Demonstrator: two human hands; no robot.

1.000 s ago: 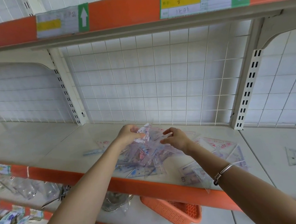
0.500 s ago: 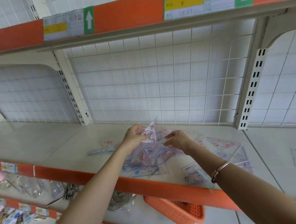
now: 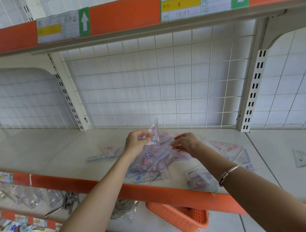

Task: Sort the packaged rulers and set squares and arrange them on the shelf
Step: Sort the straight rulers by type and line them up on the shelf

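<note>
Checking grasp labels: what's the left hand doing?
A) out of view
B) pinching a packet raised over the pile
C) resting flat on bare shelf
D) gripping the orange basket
B: the left hand pinches a clear packet, tip up, above the pile.

Single head-worn wide-angle view, taken close in front of a shelf (image 3: 65, 157) bay and facing forward and slightly down. Both forearms enter from the bottom edge and converge near frame centre. There the left hand (image 3: 135, 143) pinches a packaged set square (image 3: 154, 132), with the right hand (image 3: 185, 143) just beside it. Behind the grip stands the wire-grid back panel (image 3: 155, 79); above it is the orange upper shelf edge (image 3: 124, 11), and below it a lower tier (image 3: 137, 229). Straight lines bow toward the frame margins.
</note>
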